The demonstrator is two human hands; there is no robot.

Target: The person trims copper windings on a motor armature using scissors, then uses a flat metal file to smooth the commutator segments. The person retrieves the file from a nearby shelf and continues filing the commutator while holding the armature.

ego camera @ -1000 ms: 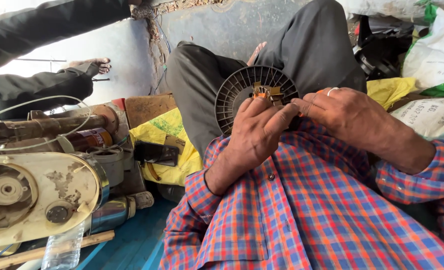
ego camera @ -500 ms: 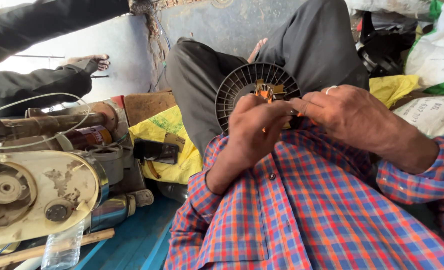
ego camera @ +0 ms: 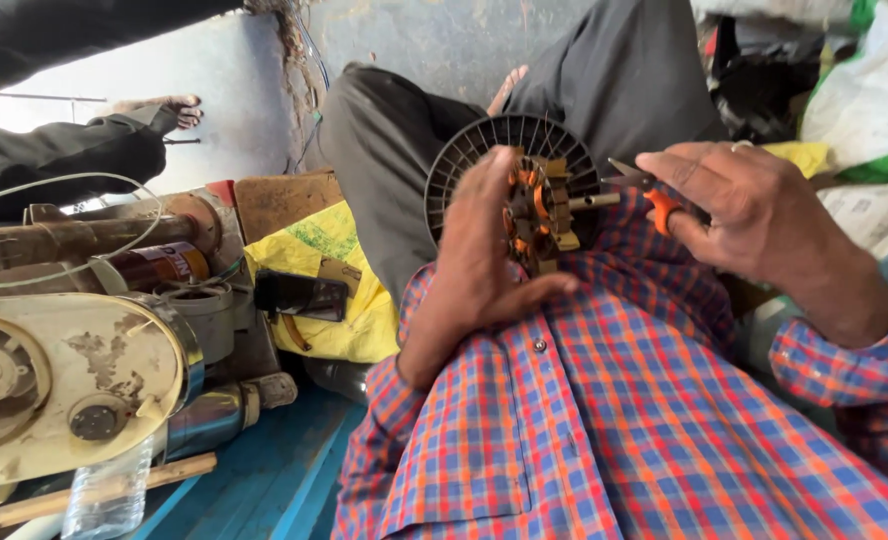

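Left hand (ego camera: 484, 260): one, palm against the front of the motor part, fingers (ego camera: 539, 290) curled closed round its lower side, gripping it.
Right hand (ego camera: 739, 205): one, fingers (ego camera: 684, 225) closed round the orange handle of a small tool, a ring on one finger.
Motor part (ego camera: 539, 210): one, a dark round finned disc with copper windings and orange-tan pieces at its centre and a short metal shaft sticking out to the right; held upright over the lap, in front of the knees.
Small tool (ego camera: 644, 190): one, orange grip, grey metal tip pointing left, its tip just beside the shaft end; whether they touch cannot be told.
Shirt (ego camera: 584, 420): one, checked in red, blue and orange, filling the lower part of the view.
Trousers (ego camera: 394, 150): grey, two raised knees behind the motor part.
Yellow bag (ego camera: 334, 280): one, lying left of the knee.
Cream metal housing (ego camera: 64, 380): one, round-cornered and worn, at far left, with two round hubs showing.
Clear plastic bottle (ego camera: 109, 495): one, lying below the housing.
Wooden stick (ego camera: 94, 490): one, along the blue floor (ego camera: 264, 480).
Another person's dark sleeve (ego camera: 64, 150): one, upper left, well apart from both hands.
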